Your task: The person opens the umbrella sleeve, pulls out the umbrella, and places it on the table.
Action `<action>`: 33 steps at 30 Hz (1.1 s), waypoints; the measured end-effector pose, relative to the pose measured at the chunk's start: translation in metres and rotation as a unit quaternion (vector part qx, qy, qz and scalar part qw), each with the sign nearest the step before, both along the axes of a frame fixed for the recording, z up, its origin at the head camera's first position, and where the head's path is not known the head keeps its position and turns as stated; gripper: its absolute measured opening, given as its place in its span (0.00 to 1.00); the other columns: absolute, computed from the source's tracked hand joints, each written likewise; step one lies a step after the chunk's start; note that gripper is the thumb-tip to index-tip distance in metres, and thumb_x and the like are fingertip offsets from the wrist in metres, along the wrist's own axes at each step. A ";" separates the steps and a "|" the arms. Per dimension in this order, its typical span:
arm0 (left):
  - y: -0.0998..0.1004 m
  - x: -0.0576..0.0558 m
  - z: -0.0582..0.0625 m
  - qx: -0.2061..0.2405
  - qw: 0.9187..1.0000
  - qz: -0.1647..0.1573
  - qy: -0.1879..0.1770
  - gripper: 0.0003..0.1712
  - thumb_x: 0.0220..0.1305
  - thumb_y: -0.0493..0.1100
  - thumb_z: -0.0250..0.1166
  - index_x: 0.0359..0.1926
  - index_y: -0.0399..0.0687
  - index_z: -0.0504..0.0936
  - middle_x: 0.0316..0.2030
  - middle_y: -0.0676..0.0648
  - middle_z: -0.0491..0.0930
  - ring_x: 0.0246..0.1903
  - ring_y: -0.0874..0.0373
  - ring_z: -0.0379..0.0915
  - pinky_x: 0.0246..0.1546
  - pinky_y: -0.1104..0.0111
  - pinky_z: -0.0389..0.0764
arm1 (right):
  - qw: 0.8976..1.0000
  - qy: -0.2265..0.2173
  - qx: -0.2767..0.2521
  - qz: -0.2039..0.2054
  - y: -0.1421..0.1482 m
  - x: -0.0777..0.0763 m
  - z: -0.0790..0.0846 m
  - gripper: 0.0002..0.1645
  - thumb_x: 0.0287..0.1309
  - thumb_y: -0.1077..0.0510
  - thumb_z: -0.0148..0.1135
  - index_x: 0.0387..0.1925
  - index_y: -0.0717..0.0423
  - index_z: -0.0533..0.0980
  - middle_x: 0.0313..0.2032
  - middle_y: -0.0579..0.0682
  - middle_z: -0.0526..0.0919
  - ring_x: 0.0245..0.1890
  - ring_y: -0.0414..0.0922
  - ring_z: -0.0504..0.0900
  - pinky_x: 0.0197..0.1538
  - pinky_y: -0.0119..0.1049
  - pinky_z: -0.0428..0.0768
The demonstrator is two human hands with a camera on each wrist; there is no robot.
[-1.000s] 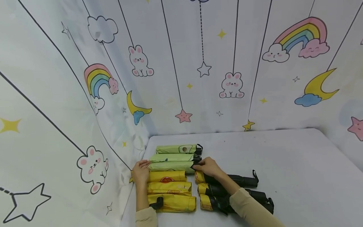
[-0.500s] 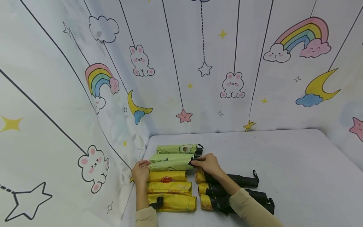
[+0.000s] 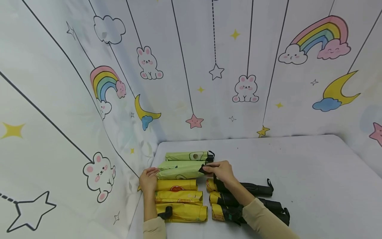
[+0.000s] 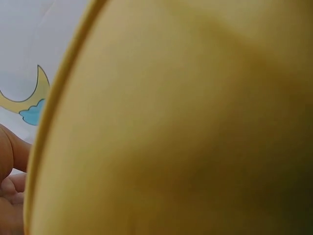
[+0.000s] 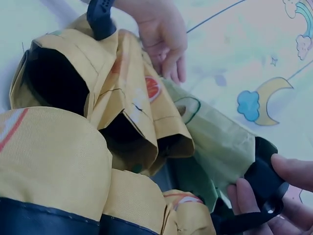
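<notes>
A pale green folding umbrella in its cover (image 3: 179,173) lies crosswise at the left of the table, its right end a little raised. My right hand (image 3: 221,171) pinches its black handle end (image 5: 266,171) between thumb and fingers. At the umbrella's other end, my left hand (image 3: 147,181) holds the cover's edge with its fingertips. A second green umbrella (image 3: 170,164) lies just behind, partly covered, and a third green umbrella (image 3: 185,156) lies farther back. In the left wrist view, a blurred yellow surface (image 4: 161,117) hides most of the scene.
Several yellow covers (image 3: 179,196) lie in front of the green umbrella; the right wrist view shows dark openings at their ends. To their right lie several rolled yellow-and-black umbrellas (image 3: 256,189), under my right forearm. Patterned cloth walls (image 3: 179,99) border the white table (image 3: 283,166).
My right hand has risen slightly, lifting the black handle end of the green umbrella and tilting it. The left hand has stayed in place.
</notes>
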State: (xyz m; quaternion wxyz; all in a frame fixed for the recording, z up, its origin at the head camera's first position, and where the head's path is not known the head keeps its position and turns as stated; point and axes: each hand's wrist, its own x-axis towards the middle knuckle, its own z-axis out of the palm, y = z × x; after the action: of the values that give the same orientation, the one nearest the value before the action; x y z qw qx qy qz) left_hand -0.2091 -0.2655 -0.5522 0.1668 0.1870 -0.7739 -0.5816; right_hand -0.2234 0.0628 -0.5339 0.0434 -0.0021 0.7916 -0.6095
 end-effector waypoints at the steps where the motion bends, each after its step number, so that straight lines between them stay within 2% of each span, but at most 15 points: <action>1: 0.000 0.000 0.000 0.002 1.000 -0.001 0.002 0.22 0.67 0.23 0.52 0.59 0.32 0.79 0.53 0.34 0.85 0.56 0.38 0.82 0.25 0.75 0.72 | 1.000 -0.003 -0.001 -0.004 0.000 0.000 0.000 0.18 0.56 0.42 0.79 0.42 0.48 0.92 0.34 0.46 0.92 0.43 0.48 0.88 0.56 0.58 0.82; 5: -0.002 -0.001 -0.002 0.008 1.000 -0.004 0.007 0.21 0.67 0.23 0.52 0.58 0.32 0.79 0.52 0.34 0.86 0.56 0.39 0.82 0.25 0.76 0.73 | 1.000 -0.024 -0.009 -0.012 0.003 0.001 0.000 0.19 0.55 0.41 0.80 0.43 0.48 0.92 0.36 0.47 0.92 0.52 0.54 0.85 0.63 0.65 0.76; 13: -0.001 -0.001 0.000 0.034 0.999 -0.007 0.011 0.21 0.69 0.24 0.54 0.60 0.32 0.79 0.54 0.34 0.85 0.57 0.40 0.82 0.26 0.78 0.74 | 0.999 -0.043 -0.014 -0.024 0.009 0.001 0.007 0.19 0.54 0.41 0.80 0.41 0.47 0.92 0.40 0.48 0.91 0.63 0.63 0.78 0.66 0.72 0.68; 18: 0.002 -0.002 0.004 0.054 0.998 -0.006 0.014 0.21 0.68 0.21 0.52 0.59 0.31 0.78 0.55 0.32 0.84 0.57 0.40 0.82 0.35 0.82 0.78 | 0.998 -0.049 -0.023 -0.025 0.012 0.002 0.007 0.18 0.55 0.42 0.79 0.42 0.48 0.92 0.41 0.49 0.91 0.59 0.60 0.82 0.70 0.70 0.65; 23: 0.003 -0.003 0.005 0.071 0.997 0.002 0.021 0.22 0.68 0.20 0.50 0.60 0.29 0.77 0.56 0.30 0.82 0.58 0.38 0.81 0.39 0.83 0.80 | 0.997 -0.054 -0.041 -0.022 0.015 0.003 0.008 0.19 0.55 0.42 0.80 0.42 0.49 0.92 0.38 0.49 0.92 0.46 0.51 0.89 0.72 0.71 0.59; 26: 0.003 -0.004 0.004 0.076 0.997 0.017 0.026 0.21 0.68 0.19 0.53 0.59 0.29 0.77 0.55 0.29 0.82 0.58 0.38 0.81 0.39 0.81 0.81 | 0.997 -0.054 -0.054 -0.018 0.016 0.004 0.008 0.18 0.55 0.44 0.80 0.42 0.50 0.91 0.39 0.50 0.92 0.39 0.49 0.91 0.73 0.71 0.56; 33: 0.000 -0.006 0.005 0.092 0.995 0.029 0.036 0.21 0.67 0.19 0.57 0.59 0.29 0.77 0.55 0.29 0.82 0.57 0.40 0.82 0.39 0.81 0.83 | 0.997 -0.049 -0.050 -0.027 0.020 0.005 0.008 0.21 0.55 0.43 0.80 0.44 0.52 0.91 0.43 0.52 0.91 0.48 0.52 0.88 0.74 0.70 0.55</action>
State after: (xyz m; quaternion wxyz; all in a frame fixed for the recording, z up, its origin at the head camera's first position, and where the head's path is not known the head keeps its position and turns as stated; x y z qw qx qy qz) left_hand -0.2151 -0.2654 -0.5475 0.1931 0.2029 -0.7047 -0.6518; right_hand -0.2184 0.0828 -0.5254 0.0655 0.0464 0.7569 -0.6486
